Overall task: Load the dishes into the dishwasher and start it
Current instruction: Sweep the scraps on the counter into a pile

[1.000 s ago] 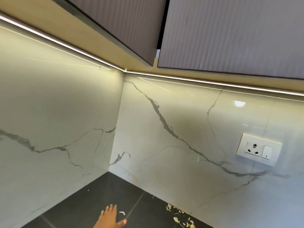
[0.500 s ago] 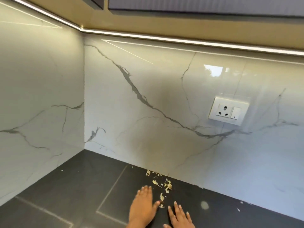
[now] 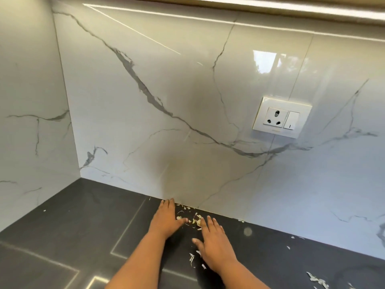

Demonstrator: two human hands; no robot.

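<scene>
2 hands lie flat on the dark countertop [image 3: 68,232], palms down, in the near middle of the scene. The left hand [image 3: 165,221] reaches farther, its straight fingers stretched until the tips meet the foot of the marble backsplash [image 3: 187,90]. The right hand [image 3: 214,245] sits just beside it on the right and a little nearer, fingers straight and slightly spread, thumb out to the left. Neither hand grips anything; both only press on the surface.

Between the 2 hands lies 1 small heap of pale peel scraps [image 3: 192,220], close against the wall; the left thumb and the right fingertips touch its edges. More loose scraps [image 3: 192,260] lie near the right wrist, and another cluster [image 3: 317,281] sits at the near right edge. A few single flecks dot the counter to the far left and right; they are too small to count surely.

On the backsplash to the right, well above the counter, is 1 white wall plate [image 3: 281,116] carrying 1 socket with 3 holes and 1 switch. 2 marble walls meet in 1 corner at the far left. 1 light strip [image 3: 291,9] runs along the top.

No dishes and no dishwasher show anywhere in this view, so I cannot tell where they are
</scene>
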